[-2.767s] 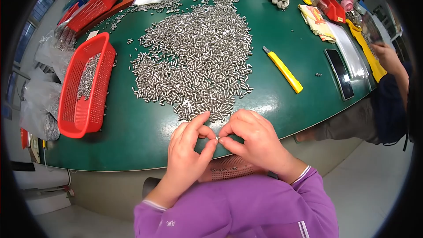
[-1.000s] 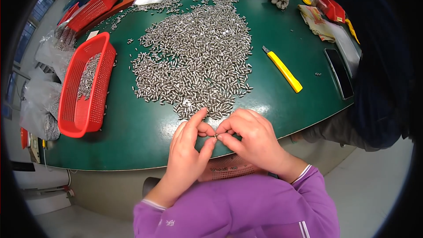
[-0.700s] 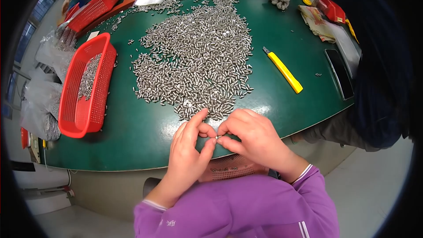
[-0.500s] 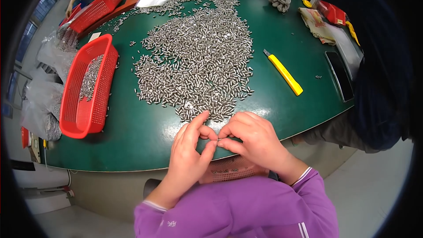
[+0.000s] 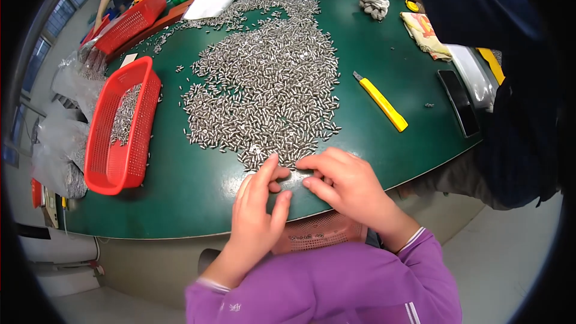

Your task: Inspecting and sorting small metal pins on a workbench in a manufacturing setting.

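A wide heap of small silvery metal pins [image 5: 270, 84] is spread over the green table [image 5: 198, 198]. At the heap's near edge is my left hand [image 5: 255, 204], its thumb apart from its fingers and nothing visible between them. Facing it, my right hand [image 5: 351, 183] reaches its index fingertip to the nearest pins, while its thumb stands away from that finger. I see no pin held in either hand. Below the table edge, under my hands, sits a pink mesh basket [image 5: 324, 226] with a few pins in it.
A red basket [image 5: 99, 165] partly filled with pins stands at the left, beside plastic bags [image 5: 57, 144]. To the right lie a yellow utility knife [image 5: 384, 105], a phone [image 5: 457, 103] and a crumpled glove [image 5: 373, 5]. A co-worker's dark sleeve [image 5: 462, 6] reaches over the right side.
My fingertips were together in a pinch and have parted; the right hand has shifted up toward the heap. At the right, the co-worker's arm has come in over the table.
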`<state>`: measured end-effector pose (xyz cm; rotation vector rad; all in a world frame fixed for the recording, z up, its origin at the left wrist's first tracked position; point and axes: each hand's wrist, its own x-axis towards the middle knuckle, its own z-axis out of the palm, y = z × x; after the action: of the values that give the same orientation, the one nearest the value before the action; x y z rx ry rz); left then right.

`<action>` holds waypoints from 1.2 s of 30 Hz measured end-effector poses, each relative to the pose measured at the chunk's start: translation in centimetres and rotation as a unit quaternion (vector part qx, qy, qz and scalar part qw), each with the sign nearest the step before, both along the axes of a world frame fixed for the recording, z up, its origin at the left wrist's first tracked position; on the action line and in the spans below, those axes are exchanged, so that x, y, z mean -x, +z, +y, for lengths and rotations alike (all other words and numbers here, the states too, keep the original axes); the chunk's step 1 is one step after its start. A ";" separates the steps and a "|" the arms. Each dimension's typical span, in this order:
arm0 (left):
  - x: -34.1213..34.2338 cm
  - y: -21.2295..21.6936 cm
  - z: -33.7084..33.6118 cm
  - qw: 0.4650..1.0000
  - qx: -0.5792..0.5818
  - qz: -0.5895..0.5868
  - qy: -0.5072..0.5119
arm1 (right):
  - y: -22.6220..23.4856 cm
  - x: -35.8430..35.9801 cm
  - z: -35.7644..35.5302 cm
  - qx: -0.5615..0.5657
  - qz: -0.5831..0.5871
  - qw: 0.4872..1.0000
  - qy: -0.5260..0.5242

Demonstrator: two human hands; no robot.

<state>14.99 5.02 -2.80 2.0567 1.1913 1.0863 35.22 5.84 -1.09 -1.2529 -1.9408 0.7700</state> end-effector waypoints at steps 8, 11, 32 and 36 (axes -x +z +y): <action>-1.2 -0.4 0.5 1.000 0.002 0.009 0.009 | -1.0 0.8 0.1 -0.092 -0.033 0.994 -0.037; -0.8 -0.2 0.2 1.000 0.005 0.003 0.008 | -0.9 0.5 -0.1 -0.089 -0.044 0.995 -0.006; -1.0 -0.4 0.1 0.998 0.038 -0.022 0.039 | -2.0 0.9 -0.7 -0.099 -0.001 0.995 -0.017; -1.3 0.0 0.1 0.998 0.042 -0.029 0.034 | -1.9 0.7 -0.7 -0.091 0.009 0.995 -0.026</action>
<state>16.25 5.13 -2.79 1.9210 1.2648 1.0996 34.54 5.13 -2.96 -1.1758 -1.9095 0.5635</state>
